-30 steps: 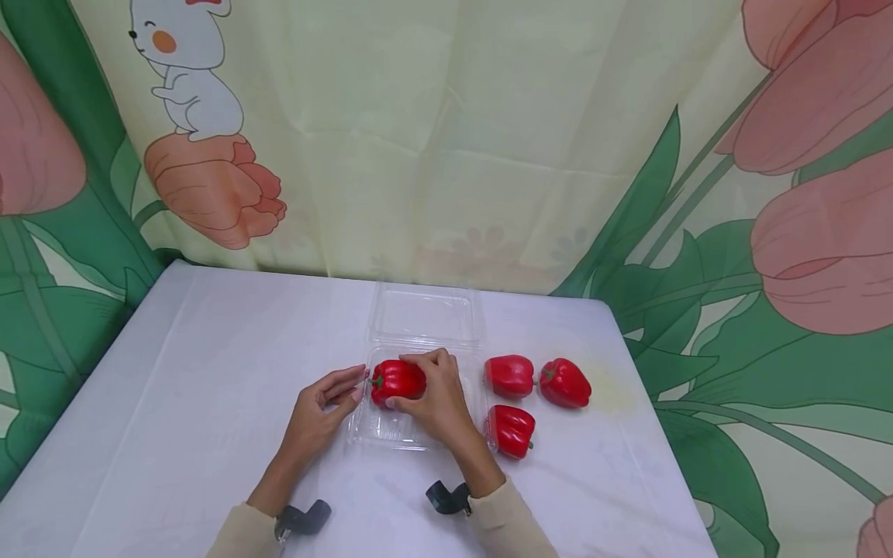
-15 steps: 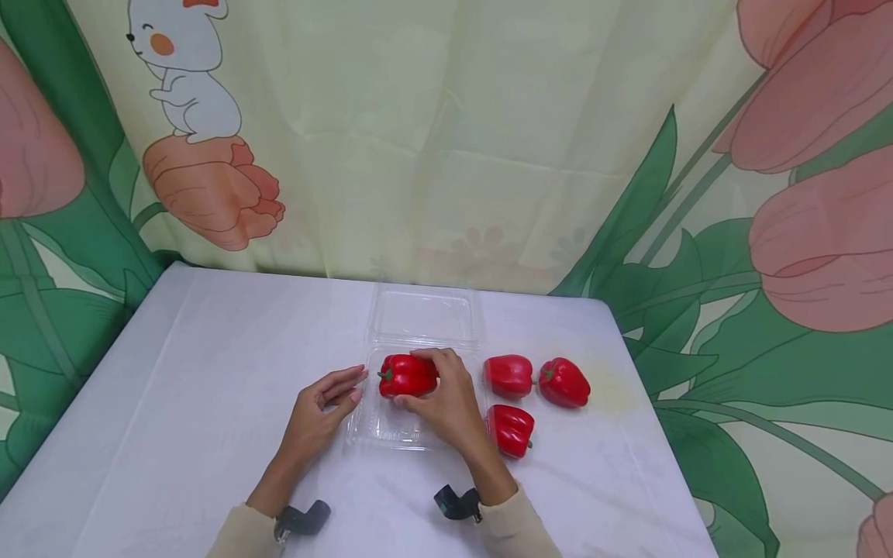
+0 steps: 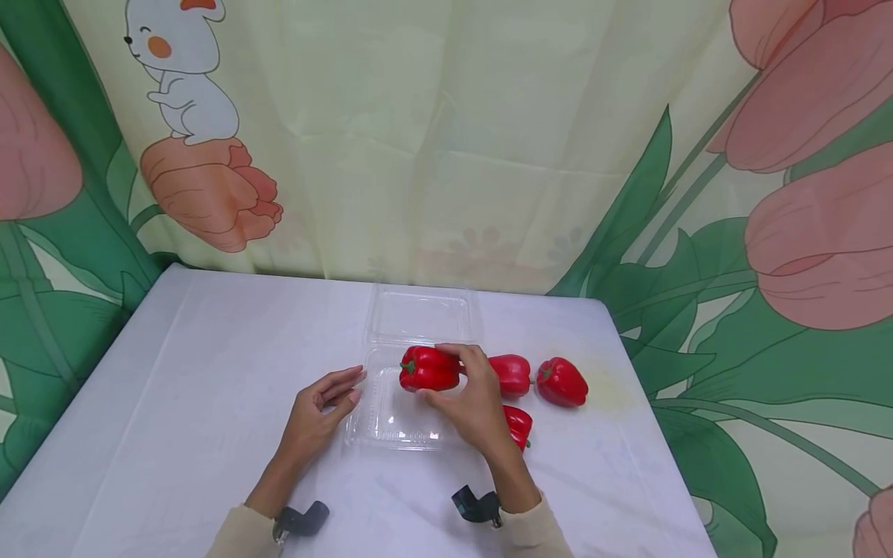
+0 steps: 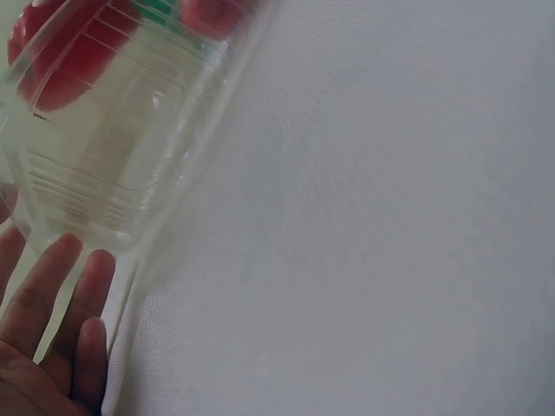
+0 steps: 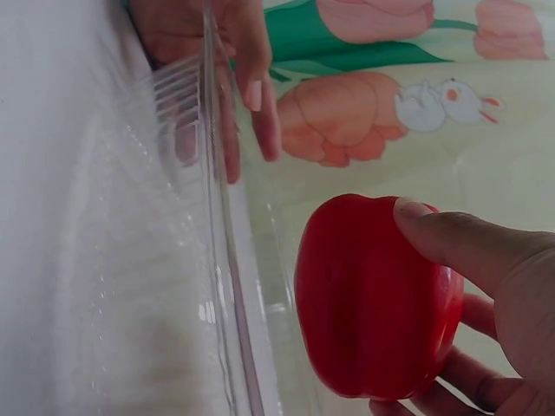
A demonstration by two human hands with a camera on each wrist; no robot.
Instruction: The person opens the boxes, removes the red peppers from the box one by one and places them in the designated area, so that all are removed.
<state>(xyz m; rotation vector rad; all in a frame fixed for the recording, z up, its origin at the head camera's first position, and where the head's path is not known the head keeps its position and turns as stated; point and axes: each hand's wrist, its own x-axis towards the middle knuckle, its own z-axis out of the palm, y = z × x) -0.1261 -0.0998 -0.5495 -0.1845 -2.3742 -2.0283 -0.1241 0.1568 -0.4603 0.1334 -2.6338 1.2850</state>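
Observation:
My right hand (image 3: 469, 391) grips a red bell pepper (image 3: 429, 369) and holds it just above the right part of a clear plastic clamshell box (image 3: 391, 426), stem pointing left. In the right wrist view the thumb and fingers curl round the pepper (image 5: 373, 299) beside the box's clear wall (image 5: 221, 260). My left hand (image 3: 322, 407) rests on the table with straight fingers touching the box's left rim. The left wrist view shows the fingers (image 4: 61, 321) lying against the clear box (image 4: 104, 147). The box's lid (image 3: 422, 315) lies open behind it.
Three more red peppers lie right of the box: one (image 3: 511, 373) by my right hand, one (image 3: 561, 382) farther right, one (image 3: 518, 425) partly hidden behind my right wrist. The white table (image 3: 174, 387) ends at a flowered curtain (image 3: 446, 132) behind.
My right hand has carried the pepper to the right and slightly up, from the box's left side towards its right side. The left hand has stayed at the box's left rim.

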